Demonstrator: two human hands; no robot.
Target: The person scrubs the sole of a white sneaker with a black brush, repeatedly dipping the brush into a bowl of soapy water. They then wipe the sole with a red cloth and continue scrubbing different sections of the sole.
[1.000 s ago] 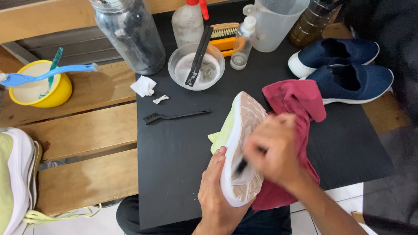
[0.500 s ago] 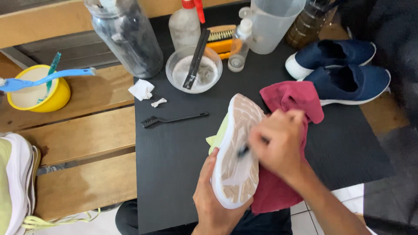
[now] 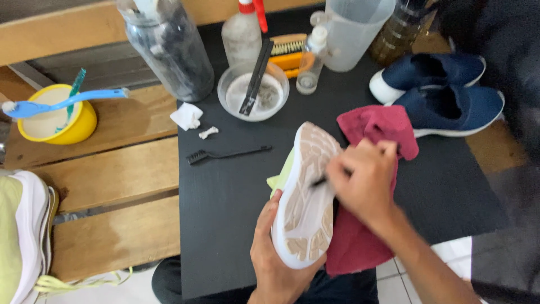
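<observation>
The left hand (image 3: 275,247) came up from below and wrapped its fingers around the heel end of the shoe (image 3: 306,197) — sole turned up, over the black mat (image 3: 225,202). The right hand (image 3: 363,180) was bent at the wrist, fingers curled tight on a thin dark tool (image 3: 319,181) that touched the sole. The sole was pale, bumpy rubber with a white rim. A soft red cloth (image 3: 374,126) lay bunched just right of the shoe — a thin black brush (image 3: 225,153) lay to its left.

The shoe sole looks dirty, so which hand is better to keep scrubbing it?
Probably the right hand: it grips a small dark tool against the sole, while the left hand holds the shoe from beneath.
</observation>
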